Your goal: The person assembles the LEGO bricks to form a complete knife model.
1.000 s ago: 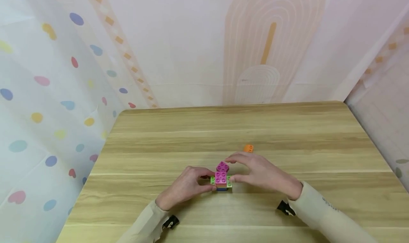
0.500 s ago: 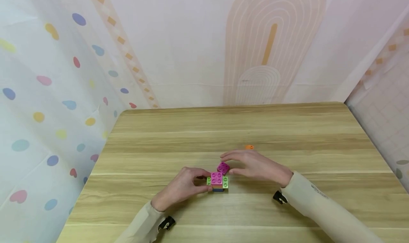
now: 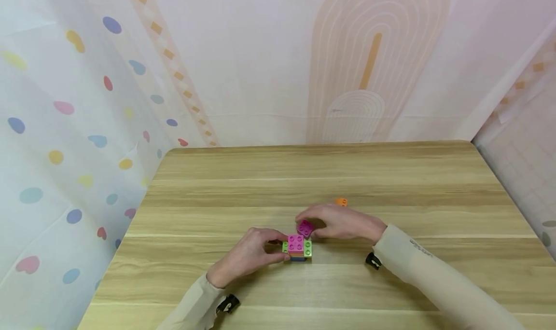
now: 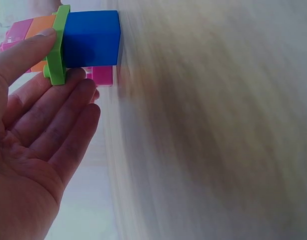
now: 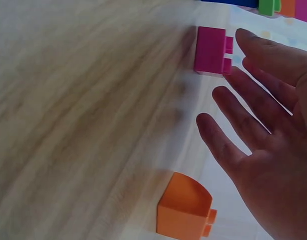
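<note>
My left hand (image 3: 278,251) pinches a small brick stack (image 3: 297,247) that stands on the wooden table (image 3: 304,175). The stack has a pink brick on top, then orange, a green plate and a blue brick (image 4: 91,39). In the left wrist view the thumb (image 4: 28,50) lies on the green plate (image 4: 58,47) and the fingers (image 4: 68,100) reach under it. Just behind the stack a loose magenta brick (image 3: 306,228) rests on the table. My right hand (image 3: 323,222) arches over it, and its straight, spread fingers (image 5: 273,55) touch the magenta brick (image 5: 212,50) at the studs.
A small orange brick (image 3: 341,202) with a rounded side lies just beyond the right hand, also shown as the orange brick (image 5: 186,209) near the right palm. Patterned fabric walls close in the table at the back and both sides.
The right hand has drawn away from the stack's right side and settled lower over the magenta brick, which turned a little. The left hand stays on the stack.
</note>
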A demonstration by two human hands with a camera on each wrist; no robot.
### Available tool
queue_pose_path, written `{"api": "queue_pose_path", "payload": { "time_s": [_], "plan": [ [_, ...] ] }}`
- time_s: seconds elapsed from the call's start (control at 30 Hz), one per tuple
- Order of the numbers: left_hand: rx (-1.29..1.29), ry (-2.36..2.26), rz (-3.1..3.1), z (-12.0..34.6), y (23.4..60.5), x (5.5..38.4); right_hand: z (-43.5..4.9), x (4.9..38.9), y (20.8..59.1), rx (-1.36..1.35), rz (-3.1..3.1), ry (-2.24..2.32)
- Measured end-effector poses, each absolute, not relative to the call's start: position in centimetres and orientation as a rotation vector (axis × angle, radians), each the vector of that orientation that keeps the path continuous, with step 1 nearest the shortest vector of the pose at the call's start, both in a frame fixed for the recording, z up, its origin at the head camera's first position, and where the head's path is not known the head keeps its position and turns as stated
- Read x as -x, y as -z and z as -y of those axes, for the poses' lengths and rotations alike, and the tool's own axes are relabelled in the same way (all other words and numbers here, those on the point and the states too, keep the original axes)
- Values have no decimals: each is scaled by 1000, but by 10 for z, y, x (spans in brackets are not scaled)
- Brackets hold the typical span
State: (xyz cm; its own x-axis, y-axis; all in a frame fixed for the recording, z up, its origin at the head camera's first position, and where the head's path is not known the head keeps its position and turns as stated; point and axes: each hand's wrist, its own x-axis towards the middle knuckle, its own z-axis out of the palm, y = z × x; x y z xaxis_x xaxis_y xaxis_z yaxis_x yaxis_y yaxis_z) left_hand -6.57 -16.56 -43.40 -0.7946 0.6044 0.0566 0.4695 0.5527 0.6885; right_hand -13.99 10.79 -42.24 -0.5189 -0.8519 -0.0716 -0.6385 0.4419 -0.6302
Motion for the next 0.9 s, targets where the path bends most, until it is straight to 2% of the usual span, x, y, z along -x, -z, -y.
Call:
{"api": "queue_pose_path", "payload": {
  "time_s": [0.4,0.6,0.9],
  "plan": [
    [-916,-1069,-2603,164,435,65,-104,139,430,1227,-2357,784],
    [-945,-1058,-2608,163,435,67,-110,135,422,1164,-2384,851],
    [-987,-1048,-2600,161,434,71,-126,125,408,1232,-2540,854]
  ]
}}
